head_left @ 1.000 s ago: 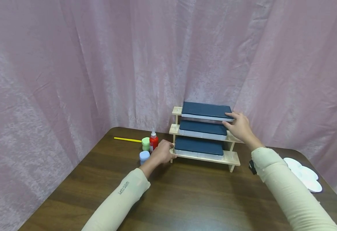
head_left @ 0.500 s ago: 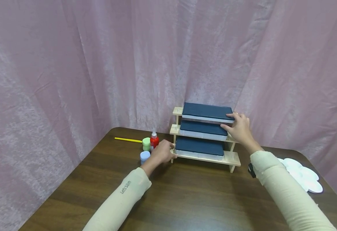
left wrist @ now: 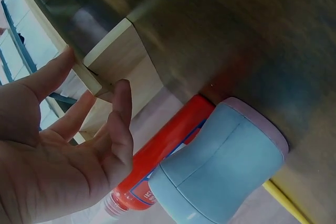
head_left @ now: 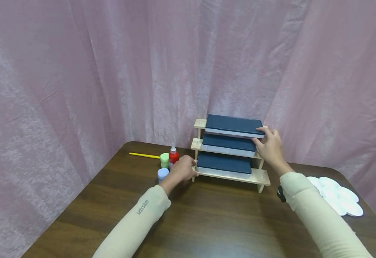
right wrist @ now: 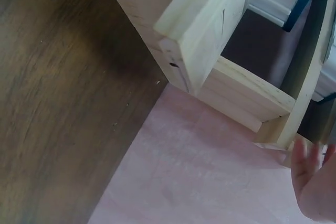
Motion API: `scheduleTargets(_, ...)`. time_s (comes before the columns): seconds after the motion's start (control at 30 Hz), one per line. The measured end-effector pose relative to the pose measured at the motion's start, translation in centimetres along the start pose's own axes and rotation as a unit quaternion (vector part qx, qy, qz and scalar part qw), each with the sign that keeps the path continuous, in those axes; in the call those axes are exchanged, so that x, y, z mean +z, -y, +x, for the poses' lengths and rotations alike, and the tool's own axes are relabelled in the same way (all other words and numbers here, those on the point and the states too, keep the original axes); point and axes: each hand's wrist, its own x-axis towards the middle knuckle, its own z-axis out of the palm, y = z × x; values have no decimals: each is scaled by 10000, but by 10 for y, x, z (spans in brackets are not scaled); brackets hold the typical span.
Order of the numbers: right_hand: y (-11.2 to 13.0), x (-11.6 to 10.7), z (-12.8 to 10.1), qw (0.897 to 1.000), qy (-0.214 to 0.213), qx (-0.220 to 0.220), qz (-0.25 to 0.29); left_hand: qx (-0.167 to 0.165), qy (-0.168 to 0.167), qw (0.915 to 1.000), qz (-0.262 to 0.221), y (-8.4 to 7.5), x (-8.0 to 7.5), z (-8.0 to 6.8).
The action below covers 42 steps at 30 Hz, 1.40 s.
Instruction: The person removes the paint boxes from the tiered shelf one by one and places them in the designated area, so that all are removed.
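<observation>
A pale wooden three-tier stand (head_left: 261, 175) sits towards the back of the table. Each tier bears a flat box with a dark blue lid and whitish sides: the top box (head_left: 233, 124), the middle box (head_left: 226, 141) and the bottom box (head_left: 223, 163). My left hand (head_left: 184, 167) pinches the left end of the lowest shelf, the thumb against its front edge in the left wrist view. With the forefinger over its lid and the thumb below its front edge, my right hand (head_left: 271, 147) grips the top box's right end. The other right fingers are partly hidden.
Left of the stand are a red bottle (head_left: 173, 156) with a white nozzle, a green jar (head_left: 164, 160), a light blue jar (head_left: 163, 174) and a yellow stick (head_left: 144, 155). A white flower-shaped palette (head_left: 346, 200) lies at right. A pink curtain (head_left: 143, 71) hangs behind.
The head view has shifted slightly. My right hand and the top box have moved a little to the right, more than the stand appears to. The left hand keeps its hold on the shelf.
</observation>
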Motion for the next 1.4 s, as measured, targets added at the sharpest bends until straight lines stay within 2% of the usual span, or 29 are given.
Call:
scheduleTargets(0.13,-2,-2,-1,9999,35,-102,62,-37,11,10000,23,-1,0,1)
scheduleTargets(0.23,-2,-6,-4,9994,113,-42,332,-41,29,10000,-4,-1,1,2)
scheduleTargets(0.4,0,-11,-8,9954,250,444,806,-89,96,9999,-62,-2,2,5)
scheduleTargets(0.53,2,-14,-10,9848,447,906,1410,-156,86,9998,-38,-2,2,7)
scheduleTargets(0.67,3,-12,-10,9742,512,1095,1906,-214,58,9998,-12,-1,0,8)
scheduleTargets(0.87,3,-9,-11,9692,342,1165,2144,-212,54,9997,62,0,-1,7)
scheduleTargets(1.07,0,-8,-9,9570,156,1331,2574,-256,92,9996,94,-2,-5,4)
scheduleTargets(1.2,11,-19,-9,9515,322,1336,2753,-297,113,9994,133,-6,-7,3)
scheduleTargets(1.4,5,-17,-10,9633,650,1184,2321,-349,140,9990,227,-3,-9,3)
